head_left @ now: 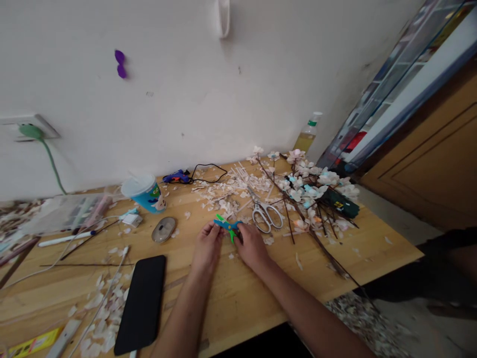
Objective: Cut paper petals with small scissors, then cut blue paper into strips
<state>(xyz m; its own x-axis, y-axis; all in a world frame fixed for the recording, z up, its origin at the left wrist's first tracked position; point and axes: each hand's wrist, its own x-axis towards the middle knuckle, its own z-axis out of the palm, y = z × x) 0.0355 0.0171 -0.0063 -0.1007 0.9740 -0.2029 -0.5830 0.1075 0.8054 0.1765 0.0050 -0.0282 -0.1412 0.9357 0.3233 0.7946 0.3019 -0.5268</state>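
Observation:
Small blue and green scissors are held over the middle of the wooden table. My right hand is closed around their handles. My left hand is at the blade end with its fingers pinched together; what lies between its fingertips is too small to make out. Just to the right of the hands, larger scissors with white handles lie on the table among pale paper scraps. Further right are branches with white, blue and orange flowers.
A black phone lies at the front left, near petal scraps. Behind it are a round metal lid, a blue cup and a blue glue gun with a cord. A bottle stands by the wall. A branch sticks out past the front edge.

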